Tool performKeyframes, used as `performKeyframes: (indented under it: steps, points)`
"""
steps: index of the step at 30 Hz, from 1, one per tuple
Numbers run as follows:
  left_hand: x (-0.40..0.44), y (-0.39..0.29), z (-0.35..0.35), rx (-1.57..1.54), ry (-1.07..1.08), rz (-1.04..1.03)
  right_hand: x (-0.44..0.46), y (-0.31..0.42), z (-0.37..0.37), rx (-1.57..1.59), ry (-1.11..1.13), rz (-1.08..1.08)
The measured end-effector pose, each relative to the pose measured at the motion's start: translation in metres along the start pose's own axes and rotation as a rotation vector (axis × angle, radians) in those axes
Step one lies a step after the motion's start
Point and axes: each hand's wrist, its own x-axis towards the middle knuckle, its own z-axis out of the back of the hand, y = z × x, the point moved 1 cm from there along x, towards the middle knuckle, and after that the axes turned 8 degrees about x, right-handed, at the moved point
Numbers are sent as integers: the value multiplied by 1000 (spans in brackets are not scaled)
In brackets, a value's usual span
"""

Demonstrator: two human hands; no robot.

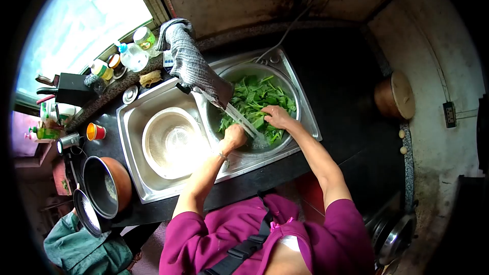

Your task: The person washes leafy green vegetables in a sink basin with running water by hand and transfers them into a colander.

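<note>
Leafy greens (254, 94) fill a large metal basin (294, 89) that sits in the right bowl of the sink. Water runs from the tap in a stream (240, 118) and foams up near the basin's front. My left hand (235, 136) is closed at the front left of the basin, beside the stream; what its fingers hold is hidden. On the right side, my right hand (276, 117) is closed on some leafy greens, its fingers curled over leaves and stems. A grey knitted cloth (188, 56) covers the tap above the basin.
A pale colander (153, 155) stands in the left sink bowl (133, 145). Left of it are an orange-sided pot (119, 186), an orange cup (95, 131) and a knife block (76, 90). Bottles (133, 57) line the window ledge. A round wooden-looking container (389, 97) stands right. Another person's sleeve (81, 247) shows lower left.
</note>
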Motion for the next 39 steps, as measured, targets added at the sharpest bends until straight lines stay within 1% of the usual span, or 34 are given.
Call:
performKeyframes:
  steps: [1,2,3,4,5,6,7,8,9,10,11,12,13,14,15,16,18,19,20,22,23,24,25,26,28,30,31,32,34,35,36,38,39]
  points:
    - [1,5,-3,-57,-112,83,-7,5,-4,-119,13,74]
    - [5,11,-1,1,-105,127,-16,13,-12,-232,24,144]
    - [1,13,4,-18,-268,84,-22,11,-30,-357,-26,176]
    - [-3,13,9,-38,-434,40,-22,8,-47,-359,53,68]
    - [-14,2,28,-9,-288,55,-20,4,-62,-354,32,30]
    - [-15,-1,24,-9,-293,52,-15,-4,-72,-351,11,-5]
    - [-18,-2,16,29,-267,14,-12,-13,-76,-197,-123,118]
    - [-19,-1,8,70,-239,-23,-11,-13,-70,-194,-123,119]
    - [-16,-1,0,70,-141,-17,-6,-8,-57,-51,-37,148]
    - [-14,0,-6,87,-158,3,-3,-4,-43,90,49,175]
    - [-10,2,-2,-43,-82,33,-3,1,-30,175,68,187]
    - [-6,4,3,-177,-7,65,-6,7,-15,185,88,146]
    - [-4,5,7,-181,-9,65,-7,11,-2,185,49,111]
    - [-4,6,12,-326,-153,18,-8,10,5,188,11,74]
    - [-5,6,17,-470,-299,-28,-7,7,11,128,28,130]
    - [-6,5,19,-472,-298,-24,-8,7,7,128,32,130]
    - [-5,5,28,-303,-411,40,-9,11,-10,-142,72,11]
    - [-5,3,26,-304,-412,37,-9,18,-24,-212,146,-78]
    - [-7,0,19,-197,-397,29,-8,13,-44,-224,116,-71]
    - [-10,-1,5,24,-372,18,-2,0,-73,-47,179,-105]
    - [-8,0,-1,29,-308,47,-1,0,-69,32,184,-73]
    - [-5,8,-4,32,-305,52,-4,4,-58,114,194,-42]
    - [1,19,-7,-126,-249,90,-3,5,-44,150,222,-23]
    - [7,25,-7,-285,-193,124,-1,-4,-36,192,122,94]
    - [3,14,26,-590,-304,99,-6,20,8,350,122,45]
    - [7,15,44,-657,-400,62,-1,14,24,12,-91,234]
    - [3,11,55,-573,-421,26,-1,10,26,-9,-94,152]
    - [3,9,53,-573,-416,21,-4,11,19,-7,-98,146]
    - [1,6,41,-123,-250,31,-8,13,-12,-378,-51,-47]
    - [0,8,18,36,-260,50,4,-15,-44,-452,59,-81]
    - [-4,2,13,60,-369,20,-6,16,-28,-180,192,-203]
    - [-6,0,20,-249,-305,23,3,-9,-31,46,283,-52]
    - [-3,8,23,-323,-301,-25,2,-6,-19,39,167,-59]
